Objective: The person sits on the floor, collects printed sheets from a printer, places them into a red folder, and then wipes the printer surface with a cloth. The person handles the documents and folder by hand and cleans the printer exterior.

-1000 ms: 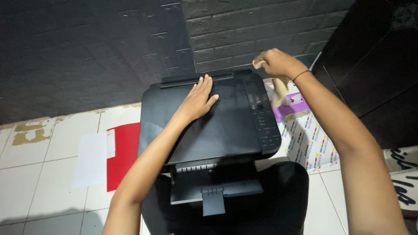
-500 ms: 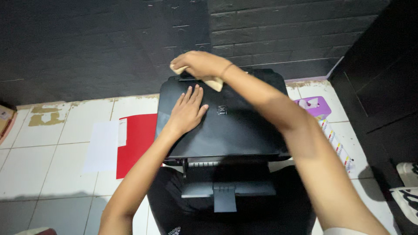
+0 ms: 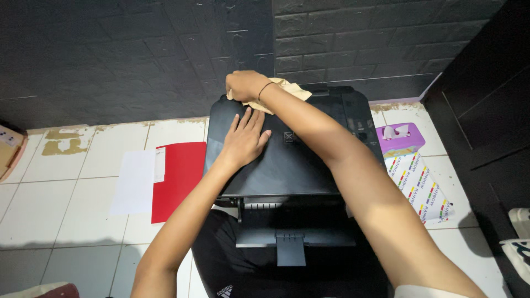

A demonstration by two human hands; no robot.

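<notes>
A black printer (image 3: 292,160) sits on the white tiled floor (image 3: 72,187) against a dark brick wall (image 3: 138,49), right in front of the person's lap. The left hand (image 3: 244,140) lies flat on the printer's lid, fingers spread and released, holding nothing. The right hand (image 3: 245,85) reaches across to the lid's far left corner, its fingers clenched around a crumpled tan cloth (image 3: 281,91) that presses against the printer's top edge. A red folder (image 3: 179,176) and a white sheet of paper (image 3: 133,182) lie on the floor just left of the printer. On the right stand a purple tissue box (image 3: 398,138) and a wrapped pack of paper (image 3: 422,187).
</notes>
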